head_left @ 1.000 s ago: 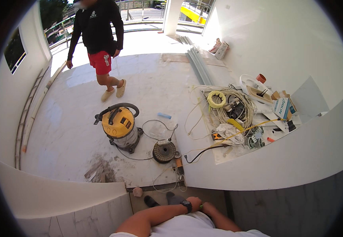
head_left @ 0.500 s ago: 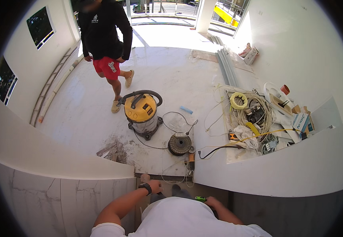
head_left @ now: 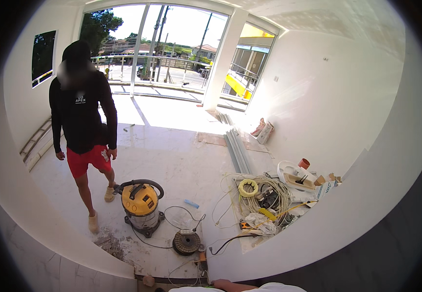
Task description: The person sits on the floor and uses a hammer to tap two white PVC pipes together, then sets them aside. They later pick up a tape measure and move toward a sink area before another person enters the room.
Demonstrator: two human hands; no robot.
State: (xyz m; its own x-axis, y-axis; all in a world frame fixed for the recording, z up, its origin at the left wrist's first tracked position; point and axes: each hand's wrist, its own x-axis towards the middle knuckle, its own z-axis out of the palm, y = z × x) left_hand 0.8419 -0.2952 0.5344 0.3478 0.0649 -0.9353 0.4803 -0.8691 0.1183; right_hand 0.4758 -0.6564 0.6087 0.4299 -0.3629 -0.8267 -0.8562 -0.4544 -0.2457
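Only part of my right hand (head_left: 228, 285) shows, low at the bottom edge beside my white sleeve (head_left: 281, 287). A thin sliver of a bright green tool (head_left: 208, 286) shows at its fingers; the tool's kind cannot be made out. My left hand is out of the picture. Nearest to the right hand, an orange and black corded power tool (head_left: 202, 259) lies by the doorway sill. Just behind it sits a round cable reel (head_left: 186, 242) with a white socket block on top. On the sill, a brownish lump (head_left: 148, 281) lies to the left.
A yellow shop vacuum (head_left: 142, 207) stands left of the reel. Behind it, a person (head_left: 82, 117) in black top and red shorts is on foot. Coiled cable (head_left: 276, 194) and tools pile up at right, near grey metal channels (head_left: 237, 151). Low curved walls (head_left: 288, 260) flank the opening.
My view has tilted up, so my left hand has left the picture and the right sits at its bottom edge. The person has stepped nearer and left of the vacuum.
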